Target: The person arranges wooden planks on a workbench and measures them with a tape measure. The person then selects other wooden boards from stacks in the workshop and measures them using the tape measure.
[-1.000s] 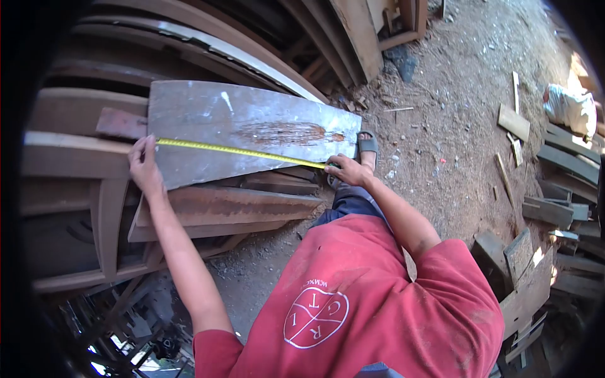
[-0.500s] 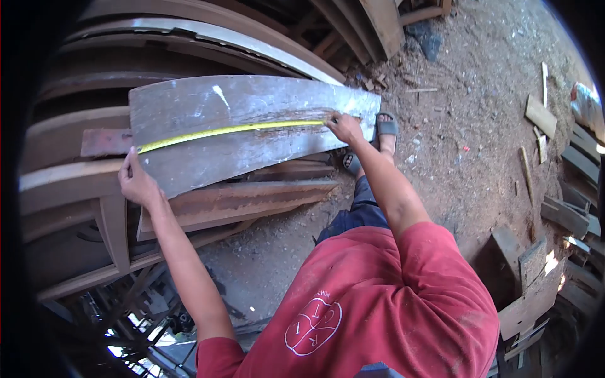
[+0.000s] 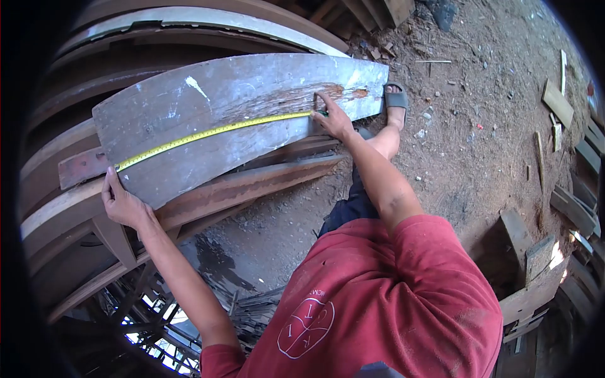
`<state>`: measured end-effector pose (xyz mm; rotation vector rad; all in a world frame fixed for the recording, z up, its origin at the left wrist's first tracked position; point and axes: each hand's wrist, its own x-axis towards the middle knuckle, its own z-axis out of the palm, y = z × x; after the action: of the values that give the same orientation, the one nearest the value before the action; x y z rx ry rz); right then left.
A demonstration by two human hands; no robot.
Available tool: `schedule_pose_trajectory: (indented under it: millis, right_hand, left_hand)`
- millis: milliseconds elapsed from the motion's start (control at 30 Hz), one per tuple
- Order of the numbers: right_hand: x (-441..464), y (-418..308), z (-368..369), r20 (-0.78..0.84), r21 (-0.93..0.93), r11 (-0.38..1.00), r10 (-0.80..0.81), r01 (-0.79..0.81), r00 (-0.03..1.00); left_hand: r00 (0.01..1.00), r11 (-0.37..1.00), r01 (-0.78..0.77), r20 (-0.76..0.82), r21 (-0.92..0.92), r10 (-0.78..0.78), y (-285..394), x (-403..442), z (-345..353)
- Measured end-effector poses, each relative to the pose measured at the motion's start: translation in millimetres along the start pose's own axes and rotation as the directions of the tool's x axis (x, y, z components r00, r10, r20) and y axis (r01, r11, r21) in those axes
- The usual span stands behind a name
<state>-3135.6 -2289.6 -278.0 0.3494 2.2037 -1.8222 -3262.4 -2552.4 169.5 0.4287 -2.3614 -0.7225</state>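
Observation:
A weathered grey wooden board lies in front of me, its surface marked with white spots and a worn, splintered strip. Stretched along it is a yellow tape measure. At the board's left edge, my left hand pinches the tape's end with thumb and finger. My right hand grips the other end over the board's lower right part, its index finger extended. A small dark part of the tape measure shows at that palm; the rest is hidden by the hand.
Stacked wooden planks lie under and beside the board, with more curved timbers behind it. A reddish wood block juts out at the left. Scrap pieces litter the dirt ground, and a plank pile stands at right.
My right hand has shifted toward the board's lower edge, and its index finger is now stretched out. The tape lies nearer that edge. The view has shifted slightly.

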Motion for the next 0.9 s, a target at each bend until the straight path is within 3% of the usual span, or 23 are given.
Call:
schedule_pose_trajectory:
  millis: [67,200,300,367,433,533,633,700,900]
  right_hand:
    - [-1.1,-6.6,-9.6,0.193,-0.112,0.967,0.245,-0.227,0.950]
    - [-6.2,-11.7,-7.5,0.166,-0.164,0.962,0.244,-0.217,0.956]
    - [-21.5,-3.0,2.0,0.045,-0.108,0.988,0.112,-0.107,0.993]
    - [-35.8,1.1,7.1,0.127,-0.015,0.990,0.139,-0.139,0.982]
    - [-36.2,2.8,11.3,0.084,-0.042,0.993,0.117,-0.114,0.990]
    - [-31.6,-5.9,5.0,0.143,-0.025,0.970,0.243,-0.241,0.960]
    - [-17.9,3.1,6.8,0.049,-0.119,0.977,0.185,-0.178,0.982]
    - [-5.4,1.6,0.1,0.135,-0.101,0.982,0.175,-0.163,0.975]
    - [12.0,9.3,-8.5,0.187,-0.041,0.991,0.134,-0.129,0.973]
  left_hand:
    - [1.000,0.999,0.003,0.011,-0.033,-0.003,0.6,-1.6,0.5]
    - [1.000,1.000,0.002,-0.001,0.020,-0.002,2.2,0.0,0.6]
    - [1.000,1.000,0.012,0.012,-0.001,-0.012,2.3,0.2,-0.1]
    - [1.000,0.999,0.028,0.016,-0.022,-0.027,3.2,-1.9,0.5]
    - [1.000,1.000,0.017,0.006,-0.001,-0.017,5.0,-3.3,1.0]
    - [1.000,0.999,0.025,-0.007,0.023,-0.025,8.7,-5.1,2.1]
    - [0.999,0.998,0.035,0.006,-0.047,-0.035,5.4,-4.2,2.5]
    - [1.000,1.000,0.002,0.001,-0.020,-0.002,4.6,-3.3,2.5]
    - [1.000,0.999,-0.002,0.014,-0.041,0.003,1.5,-1.1,1.1]
